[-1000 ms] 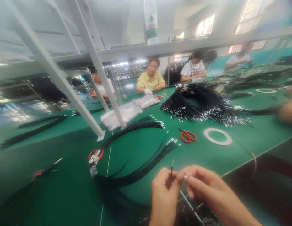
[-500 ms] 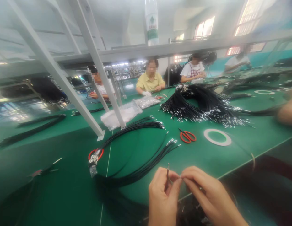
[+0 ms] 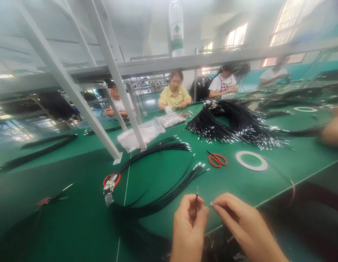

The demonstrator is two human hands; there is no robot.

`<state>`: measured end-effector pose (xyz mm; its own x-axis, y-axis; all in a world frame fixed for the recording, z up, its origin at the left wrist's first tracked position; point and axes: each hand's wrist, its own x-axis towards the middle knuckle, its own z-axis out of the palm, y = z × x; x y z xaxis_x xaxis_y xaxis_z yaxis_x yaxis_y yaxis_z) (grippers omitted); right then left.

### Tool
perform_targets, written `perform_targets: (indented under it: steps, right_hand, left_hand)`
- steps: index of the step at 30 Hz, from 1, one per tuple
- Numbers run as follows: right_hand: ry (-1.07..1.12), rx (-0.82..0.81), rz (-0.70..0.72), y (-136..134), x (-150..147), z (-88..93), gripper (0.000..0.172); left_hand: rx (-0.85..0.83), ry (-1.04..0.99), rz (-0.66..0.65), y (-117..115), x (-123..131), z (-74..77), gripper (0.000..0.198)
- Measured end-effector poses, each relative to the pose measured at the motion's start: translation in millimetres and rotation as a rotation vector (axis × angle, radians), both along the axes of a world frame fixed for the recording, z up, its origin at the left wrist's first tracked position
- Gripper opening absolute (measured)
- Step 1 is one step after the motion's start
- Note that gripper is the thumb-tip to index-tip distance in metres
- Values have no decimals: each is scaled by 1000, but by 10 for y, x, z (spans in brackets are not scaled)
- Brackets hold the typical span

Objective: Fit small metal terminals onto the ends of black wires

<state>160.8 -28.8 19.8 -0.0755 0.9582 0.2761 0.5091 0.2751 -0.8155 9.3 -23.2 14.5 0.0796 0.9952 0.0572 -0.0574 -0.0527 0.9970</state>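
Observation:
My left hand (image 3: 189, 222) is closed round a thin black cable (image 3: 196, 203), whose bare metal tip points up above the fingers. Just right of it, my right hand (image 3: 240, 218) pinches a tiny whitish piece (image 3: 211, 203) between thumb and forefinger; its kind is too small to make out. A narrow gap separates the two hands. Beyond them on the green table (image 3: 163, 174) lies a curved bundle of black cables (image 3: 171, 196) with silvery ends. Left of that bundle, a small heap of silver parts (image 3: 110, 183) partly covers a red loop handle.
Red-handled scissors (image 3: 218, 160) and a white ring-shaped roll (image 3: 251, 161) lie ahead. A large cable heap (image 3: 229, 120) and clear bags (image 3: 141, 133) are farther back. Slanted metal posts (image 3: 73, 98) rise at left. Several co-workers sit across; another person's arm (image 3: 334, 127) shows at right.
My hands have drawn slightly apart; their fingertips were meeting before. The whitish piece now shows at my right fingertips, and the cable is still in my left hand.

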Motion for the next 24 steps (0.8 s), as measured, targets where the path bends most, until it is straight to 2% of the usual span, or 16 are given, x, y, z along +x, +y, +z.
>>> perform_targets:
  steps: [4,11,17,24]
  right_hand:
    - [62,-77,-38,0,32,52,23]
    - [235,-56,-116,-32,-11,192,20]
    - [204,-74,-73,-10,-21,159,21]
    - [262,-65,-124,-9,-81,158,24]
  left_hand:
    - [-26,-87,-31,22,-10,-3,39]
    - [-56,5,-61,69,42,68,29]
    - [-47,25,-3,77,91,91,21]
    - [-2,92,-1,65,108,67,22]
